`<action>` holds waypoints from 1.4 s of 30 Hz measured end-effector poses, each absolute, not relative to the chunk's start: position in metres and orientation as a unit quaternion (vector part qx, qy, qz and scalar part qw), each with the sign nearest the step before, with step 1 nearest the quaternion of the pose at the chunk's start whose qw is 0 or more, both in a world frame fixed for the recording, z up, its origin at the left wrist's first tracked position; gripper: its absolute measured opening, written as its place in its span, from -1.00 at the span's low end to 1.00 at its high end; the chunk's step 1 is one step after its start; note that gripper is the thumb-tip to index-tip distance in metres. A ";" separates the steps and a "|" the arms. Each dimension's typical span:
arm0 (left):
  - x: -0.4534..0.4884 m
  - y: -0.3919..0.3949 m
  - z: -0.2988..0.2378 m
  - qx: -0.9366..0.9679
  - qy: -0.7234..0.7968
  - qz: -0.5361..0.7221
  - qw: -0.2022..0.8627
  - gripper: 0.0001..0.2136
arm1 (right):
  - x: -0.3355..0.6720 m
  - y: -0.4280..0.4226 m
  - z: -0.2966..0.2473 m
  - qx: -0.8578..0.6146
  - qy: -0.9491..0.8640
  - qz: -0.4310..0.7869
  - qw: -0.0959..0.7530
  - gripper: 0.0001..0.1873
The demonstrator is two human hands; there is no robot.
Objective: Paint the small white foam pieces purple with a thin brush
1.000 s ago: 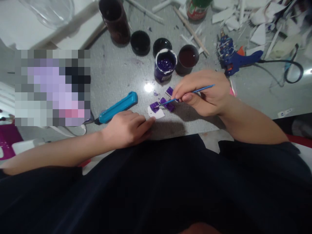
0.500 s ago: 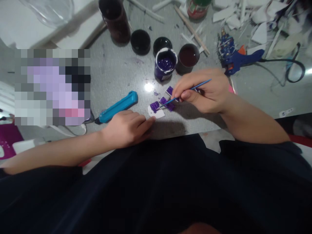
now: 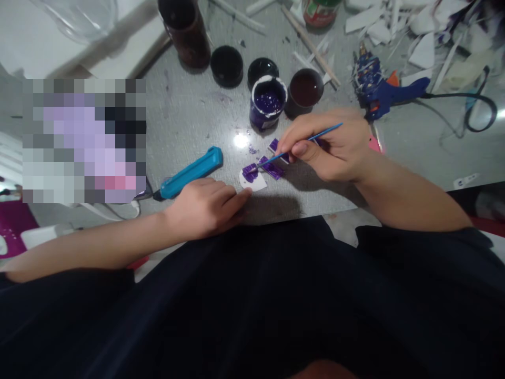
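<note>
A thin blue paintbrush [image 3: 300,145] is pinched between the thumb and fingers of my right hand [image 3: 329,150]. Its tip meets the purple paint on a small white rounded piece [image 3: 257,183]. My left hand [image 3: 211,208] lies at the table's front edge, index finger stretched out with its tip at the near edge of that piece; the other fingers are loosely bent and partly hidden. Small purple-painted pieces [image 3: 271,167] lie just right of the white one, some partly behind my right hand. An open jar of purple paint [image 3: 269,102] stands beyond them.
A blue utility knife [image 3: 191,173] lies by my left hand. Behind the paint stand a cup of dark reddish liquid [image 3: 304,90], dark lids [image 3: 226,67] and a tall dark jar [image 3: 187,37]. A blue glue gun [image 3: 389,95] with its cord and white scraps [image 3: 424,55] are at right.
The brush tip has shifted slightly up and left over the painted patch, and its handle lies a little flatter. My left hand stays where it was.
</note>
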State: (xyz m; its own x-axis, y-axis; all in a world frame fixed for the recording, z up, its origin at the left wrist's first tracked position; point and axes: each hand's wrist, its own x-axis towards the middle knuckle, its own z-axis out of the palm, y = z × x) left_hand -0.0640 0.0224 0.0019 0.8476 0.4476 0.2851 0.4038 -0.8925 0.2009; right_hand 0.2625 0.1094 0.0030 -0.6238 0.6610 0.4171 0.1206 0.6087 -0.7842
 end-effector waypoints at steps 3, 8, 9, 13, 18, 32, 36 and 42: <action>-0.065 0.022 0.001 0.960 0.220 0.160 0.065 -0.73 | 0.261 0.109 0.000 -0.249 -0.797 0.388 0.390 -0.69; -0.067 0.021 0.000 0.961 0.227 0.139 0.072 -0.73 | 0.263 0.110 0.004 -0.222 -0.806 0.391 0.384 -0.74; -0.067 0.021 0.000 0.960 0.230 0.136 0.080 -0.74 | 0.262 0.109 0.004 -0.223 -0.809 0.390 0.379 -0.74; -0.068 0.021 0.000 0.953 0.236 0.148 0.122 -0.75 | 0.259 0.106 0.001 -0.262 -0.792 0.395 0.384 -0.69; -0.068 0.021 -0.001 0.960 0.231 0.134 0.083 -0.75 | 0.260 0.107 -0.002 -0.237 -0.791 0.391 0.407 -0.75; -0.065 0.022 0.000 0.963 0.221 0.146 0.042 -0.69 | 0.258 0.104 0.001 -0.225 -0.811 0.381 0.382 -0.78; -0.065 0.022 0.001 0.962 0.216 0.161 0.046 -0.72 | 0.258 0.104 0.002 -0.231 -0.831 0.343 0.372 -0.77; -0.067 0.021 -0.001 0.963 0.228 0.136 0.055 -0.73 | 0.256 0.103 0.004 -0.211 -0.820 0.363 0.390 -0.80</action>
